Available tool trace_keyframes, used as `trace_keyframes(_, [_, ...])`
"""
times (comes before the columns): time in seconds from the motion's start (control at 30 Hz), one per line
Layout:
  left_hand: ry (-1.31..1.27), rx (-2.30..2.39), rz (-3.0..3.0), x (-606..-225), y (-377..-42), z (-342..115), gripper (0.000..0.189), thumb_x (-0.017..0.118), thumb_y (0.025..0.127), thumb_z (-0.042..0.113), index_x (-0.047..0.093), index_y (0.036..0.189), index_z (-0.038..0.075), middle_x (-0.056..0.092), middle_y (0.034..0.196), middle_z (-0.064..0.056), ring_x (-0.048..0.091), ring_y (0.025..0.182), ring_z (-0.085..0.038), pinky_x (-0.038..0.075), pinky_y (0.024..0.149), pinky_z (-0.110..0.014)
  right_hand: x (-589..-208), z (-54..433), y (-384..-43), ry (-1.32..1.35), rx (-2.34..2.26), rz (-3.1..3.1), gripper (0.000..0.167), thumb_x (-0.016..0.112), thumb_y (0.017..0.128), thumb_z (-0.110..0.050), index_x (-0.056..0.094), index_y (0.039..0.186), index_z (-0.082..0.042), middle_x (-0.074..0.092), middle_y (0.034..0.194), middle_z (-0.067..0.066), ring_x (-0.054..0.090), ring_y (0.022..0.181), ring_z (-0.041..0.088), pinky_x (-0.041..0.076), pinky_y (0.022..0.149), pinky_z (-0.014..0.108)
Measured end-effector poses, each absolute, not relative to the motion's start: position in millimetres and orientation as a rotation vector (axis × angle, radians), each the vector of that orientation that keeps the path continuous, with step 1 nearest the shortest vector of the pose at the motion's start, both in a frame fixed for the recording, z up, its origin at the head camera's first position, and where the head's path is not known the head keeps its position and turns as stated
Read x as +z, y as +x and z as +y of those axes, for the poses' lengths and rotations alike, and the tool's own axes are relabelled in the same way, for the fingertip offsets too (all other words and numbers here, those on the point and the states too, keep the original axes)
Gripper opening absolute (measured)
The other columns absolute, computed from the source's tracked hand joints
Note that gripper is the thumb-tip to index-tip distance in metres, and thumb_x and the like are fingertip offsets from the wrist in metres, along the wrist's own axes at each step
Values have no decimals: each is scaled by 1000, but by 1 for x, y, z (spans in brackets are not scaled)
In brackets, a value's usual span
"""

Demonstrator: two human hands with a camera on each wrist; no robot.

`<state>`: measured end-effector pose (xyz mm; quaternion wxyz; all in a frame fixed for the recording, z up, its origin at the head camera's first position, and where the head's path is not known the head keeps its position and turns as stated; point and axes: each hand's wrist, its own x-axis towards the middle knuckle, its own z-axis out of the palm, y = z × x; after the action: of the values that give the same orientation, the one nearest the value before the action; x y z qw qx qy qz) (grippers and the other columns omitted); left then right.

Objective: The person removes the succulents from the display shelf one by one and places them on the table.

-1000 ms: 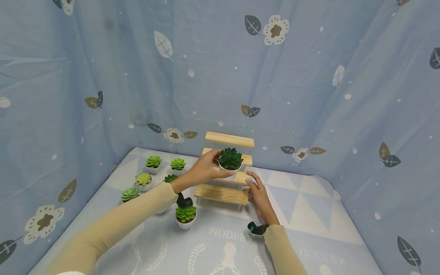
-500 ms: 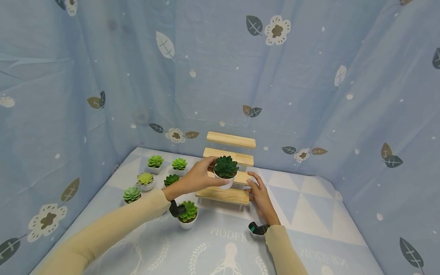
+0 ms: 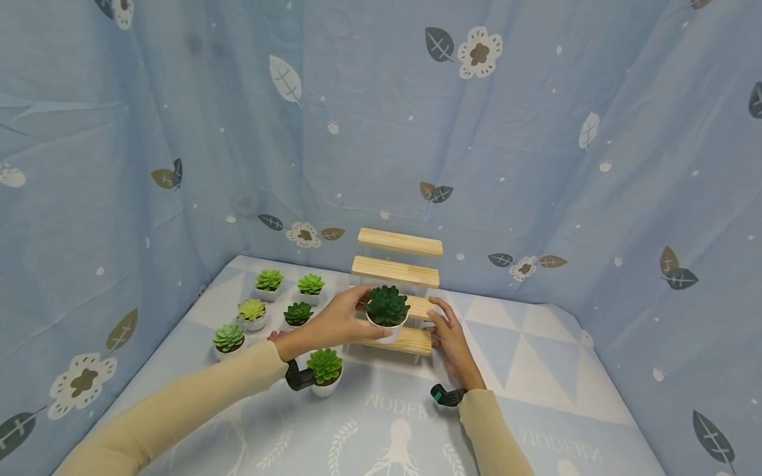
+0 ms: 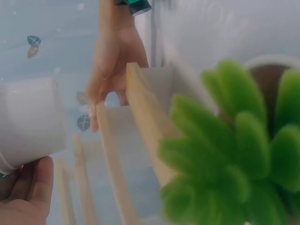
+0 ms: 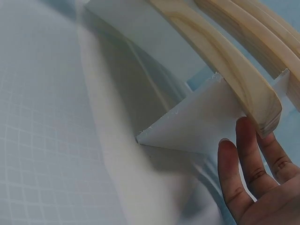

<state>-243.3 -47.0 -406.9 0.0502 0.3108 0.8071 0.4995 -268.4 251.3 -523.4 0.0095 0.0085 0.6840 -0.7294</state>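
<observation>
My left hand (image 3: 342,322) holds a dark green succulent (image 3: 387,305) in a round white pot, fingers and thumb around the pot. It is over the lower steps of a wooden tiered stand (image 3: 395,271) in the head view. In the left wrist view the white pot (image 4: 33,119) is at the left, above my fingers. My right hand (image 3: 452,340) holds the right end of the stand. In the right wrist view its fingers (image 5: 251,159) bend against a plank end (image 5: 265,110) and the white side panel (image 5: 197,119).
Several potted succulents stand left of the stand, among them a bright green one (image 3: 325,367) near my left wrist and a dark green one (image 3: 297,313). A reddish plant (image 3: 276,336) is partly hidden by the left arm. Patterned blue curtain (image 3: 381,132) encloses the table.
My left hand has brought the dark green succulent down and slightly left, from in front of the upper steps to before the lower ones. The right hand stays at the stand's end.
</observation>
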Motion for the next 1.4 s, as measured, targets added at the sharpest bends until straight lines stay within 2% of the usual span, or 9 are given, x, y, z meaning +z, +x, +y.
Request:
trace_keyframes(0.2, [1004,1584,2353,-413,-238,-48,76,90,82,39,54,145,18,62,127,4,63,111,-14,52,97,-48,-525,251,-267,22,-2279,2138,57,69,96,-54,51,148,-38,60,130,11,67,95,23,49,64,29])
trace_keyframes(0.33, [1007,1561,2396,-416,-233,-48,72,89,81,40,57,140,16,64,123,5,63,109,-14,53,96,-45,-526,252,-268,4,-2278,2143,59,68,97,-53,49,150,-37,60,131,12,67,96,23,50,65,29])
trace_keyframes(0.5, [983,1526,2406,-420,-226,-48,74,89,81,40,56,141,13,64,123,4,62,111,-16,52,96,-45,-526,252,-269,-4,-2276,2146,55,67,98,-52,49,149,-38,59,131,12,68,96,23,51,66,30])
trace_keyframes(0.67, [993,1475,2422,-426,-220,-47,79,90,80,42,55,145,14,63,124,4,60,110,-19,52,95,-44,-526,253,-269,6,-2265,2149,56,66,99,-51,49,150,-35,58,131,12,68,97,24,53,67,31])
trace_keyframes(0.83, [987,1454,2410,-432,-217,-46,85,91,79,43,51,149,14,60,127,3,57,110,-19,51,92,-50,-526,252,-270,20,-2264,2159,56,67,98,-52,49,149,-35,58,130,12,68,96,24,52,67,31])
trace_keyframes(0.93, [962,1442,2400,-434,-215,-45,88,91,79,42,50,150,11,60,124,1,56,109,-18,52,89,-50,-526,251,-270,24,-2279,2149,54,68,98,-52,51,147,-37,58,129,12,68,95,24,51,65,30])
trace_keyframes(1.17, [966,1383,2420,-436,-212,-45,84,92,78,40,53,146,10,61,119,3,58,105,-16,52,83,-40,-527,251,-270,25,-2290,2140,54,68,97,-52,52,147,-38,59,130,12,68,93,22,48,63,28])
trace_keyframes(1.4, [1013,1353,2395,-440,-215,-47,81,94,75,40,56,143,14,61,120,8,57,105,-14,52,86,-43,-527,251,-270,10,-2291,2122,56,68,96,-52,51,148,-38,57,133,12,67,97,24,53,67,31])
